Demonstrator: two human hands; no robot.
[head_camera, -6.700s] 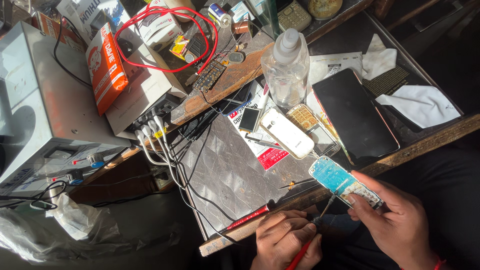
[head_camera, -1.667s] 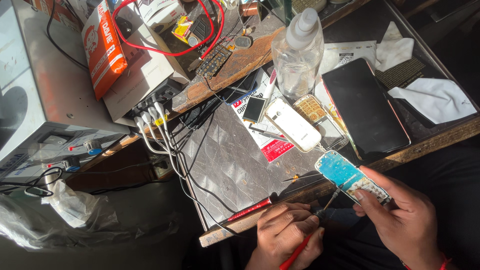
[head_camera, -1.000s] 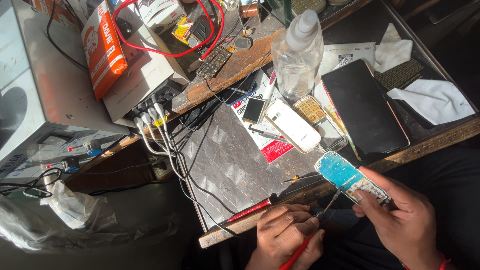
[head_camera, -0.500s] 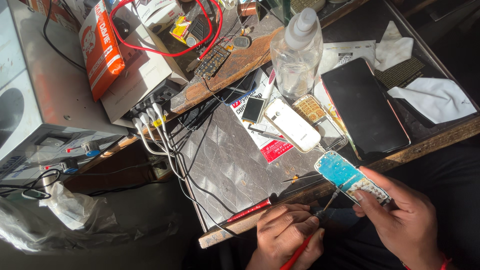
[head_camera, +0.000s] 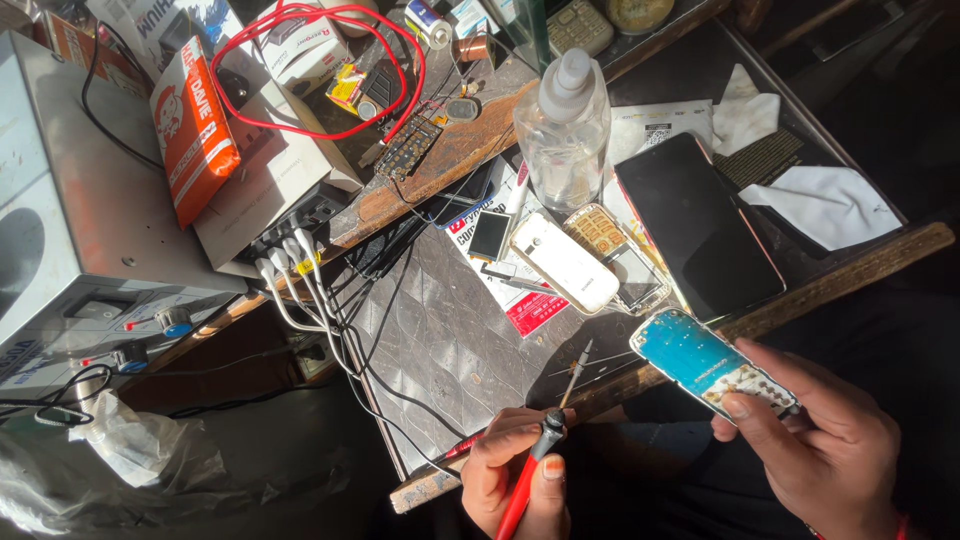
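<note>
Red-handled and thin-tipped, one soldering iron (head_camera: 540, 455) sat in our left hand (head_camera: 515, 480), whose fingers were curled tight about its grip, the metal tip pointing up toward the table edge. Our right hand (head_camera: 825, 450) was closed round one blue phone circuit board (head_camera: 705, 365), thumb pressed on its lower end, holding it just off the front rail. We counted one clear squeeze bottle (head_camera: 565, 130), one black smartphone (head_camera: 697, 225) lying face up, one white phone shell (head_camera: 565, 262), one keypad frame (head_camera: 597, 232), two white cloths (head_camera: 825, 205), four white plugs (head_camera: 290, 262) in a row, and one loop of red wire (head_camera: 330, 70).

Against half a second before, the iron's tip had risen clear of the board and now stood apart from it; the board stayed where it was.

Our table (head_camera: 440, 340) wore a dull grey patterned sheet with a worn wooden front rail (head_camera: 830, 275), and strong sunlight fell across it. A grey metal machine (head_camera: 70, 210) stood at the left, over a dusty floor with a crumpled plastic bag (head_camera: 130, 450).
</note>
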